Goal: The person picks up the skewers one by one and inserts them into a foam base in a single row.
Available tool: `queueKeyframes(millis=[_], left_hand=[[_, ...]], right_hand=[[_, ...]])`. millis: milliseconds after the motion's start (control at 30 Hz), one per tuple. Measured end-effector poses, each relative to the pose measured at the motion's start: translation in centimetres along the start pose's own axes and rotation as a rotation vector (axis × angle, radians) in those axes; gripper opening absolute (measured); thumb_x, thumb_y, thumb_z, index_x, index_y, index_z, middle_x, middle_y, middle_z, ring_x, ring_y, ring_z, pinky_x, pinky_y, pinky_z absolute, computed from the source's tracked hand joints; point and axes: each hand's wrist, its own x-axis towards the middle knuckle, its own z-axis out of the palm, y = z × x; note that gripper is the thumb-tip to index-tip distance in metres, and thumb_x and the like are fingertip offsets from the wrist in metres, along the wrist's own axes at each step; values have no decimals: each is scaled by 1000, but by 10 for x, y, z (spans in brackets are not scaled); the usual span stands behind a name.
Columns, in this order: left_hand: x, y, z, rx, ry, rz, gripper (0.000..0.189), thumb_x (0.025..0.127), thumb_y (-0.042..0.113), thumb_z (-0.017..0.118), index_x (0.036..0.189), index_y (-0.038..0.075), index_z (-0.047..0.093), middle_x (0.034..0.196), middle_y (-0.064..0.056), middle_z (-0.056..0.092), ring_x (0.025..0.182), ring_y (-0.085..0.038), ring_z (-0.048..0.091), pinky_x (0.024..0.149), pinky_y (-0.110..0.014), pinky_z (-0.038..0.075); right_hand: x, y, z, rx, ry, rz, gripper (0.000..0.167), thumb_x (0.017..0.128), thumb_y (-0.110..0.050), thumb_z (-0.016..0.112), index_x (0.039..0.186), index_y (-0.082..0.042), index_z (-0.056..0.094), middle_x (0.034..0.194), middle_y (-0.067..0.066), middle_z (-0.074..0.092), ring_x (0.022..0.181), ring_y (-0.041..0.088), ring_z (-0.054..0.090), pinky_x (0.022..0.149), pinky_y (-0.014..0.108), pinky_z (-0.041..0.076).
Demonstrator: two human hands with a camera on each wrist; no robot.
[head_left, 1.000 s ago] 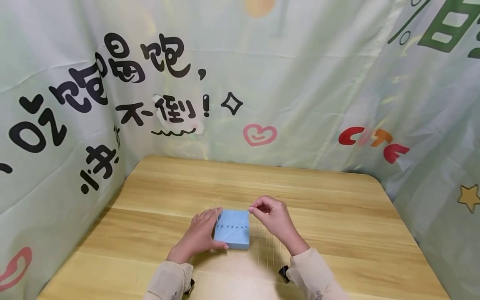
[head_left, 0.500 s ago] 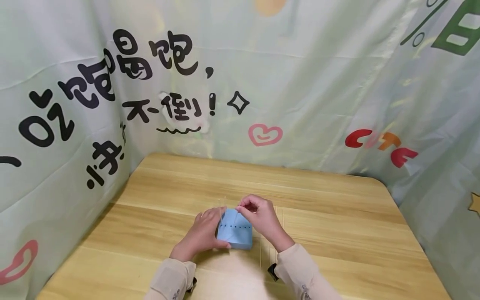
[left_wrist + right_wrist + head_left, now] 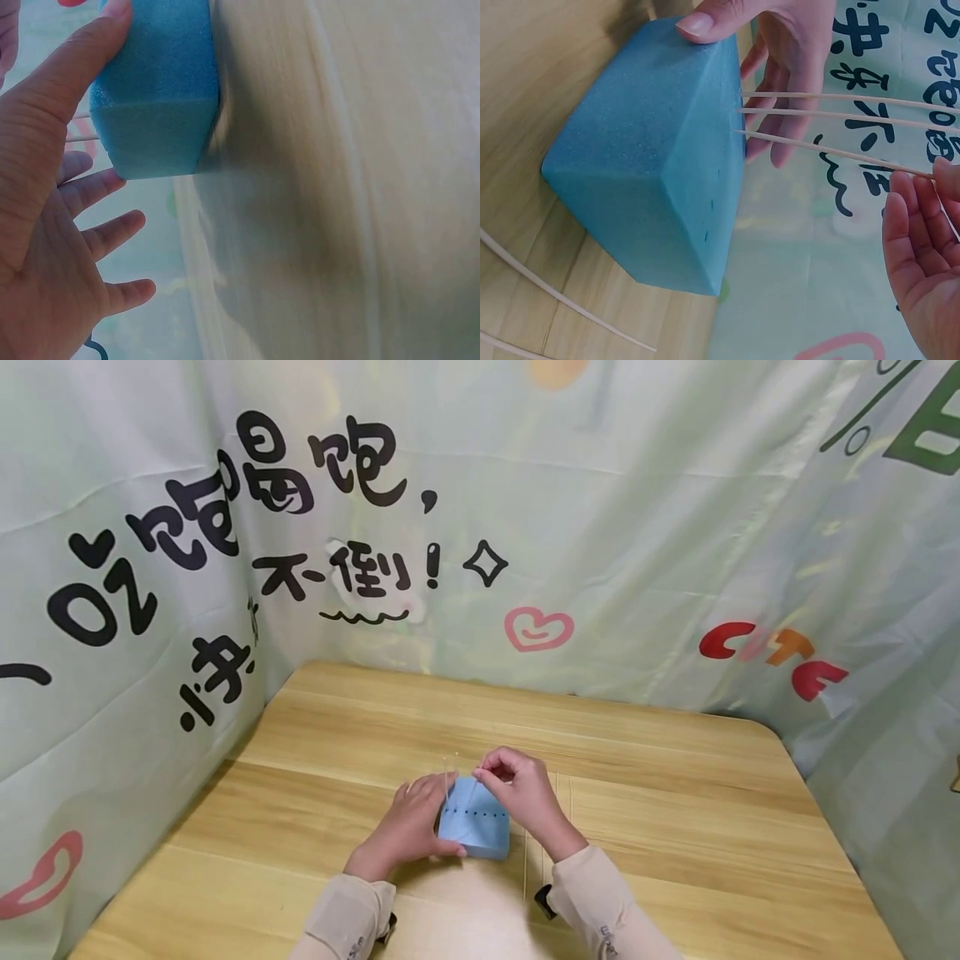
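A light blue foam block (image 3: 487, 839) with a row of small dark holes sits on the table. My left hand (image 3: 405, 822) grips its left side, thumb on the near face and fingers toward the back; the left wrist view shows the other fingers (image 3: 120, 229) spread. Two thin wooden sticks (image 3: 840, 99) stand up from the block's left end. My right hand (image 3: 525, 789) pinches a third stick (image 3: 825, 151) above the block. This stick slants slightly, its lower end at the holed face beside the other two; how deep it sits cannot be seen.
More thin sticks (image 3: 526, 868) lie on the wooden table (image 3: 675, 827) right of the block, partly under my right forearm. A printed fabric curtain (image 3: 615, 568) closes off the table's back and sides.
My right hand has moved left from beside the block to above it, bringing the pinched stick to the row of holes. The left hand keeps its grip; the head view has shifted slightly.
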Motion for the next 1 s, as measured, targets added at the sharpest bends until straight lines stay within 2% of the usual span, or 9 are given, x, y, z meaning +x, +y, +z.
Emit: queueKeyframes(millis=[433, 733, 1000], left_hand=[[2, 0, 0, 4, -3, 7, 109, 60, 55, 82, 145, 6, 34, 142, -12, 44, 131, -32, 38, 102, -62, 28], [3, 3, -3, -5, -12, 3, 110, 60, 52, 83, 146, 4, 33, 142, -14, 43, 131, -35, 37, 103, -62, 27], [1, 0, -1, -16, -14, -16, 112, 59, 53, 83, 146, 5, 32, 143, -13, 43, 132, -34, 37, 104, -61, 25]], right_hand=[[-8, 10, 11, -58, -61, -39, 12, 79, -2, 73, 75, -9, 64, 73, -2, 64, 64, 5, 57, 57, 20, 51], [-12, 18, 15, -68, -101, -64, 11, 81, -2, 72, 75, -7, 64, 74, 1, 65, 65, 10, 61, 58, 19, 52], [-14, 19, 18, -84, -111, -26, 10, 81, -1, 72, 76, -7, 65, 73, 1, 65, 65, 10, 62, 59, 19, 52]])
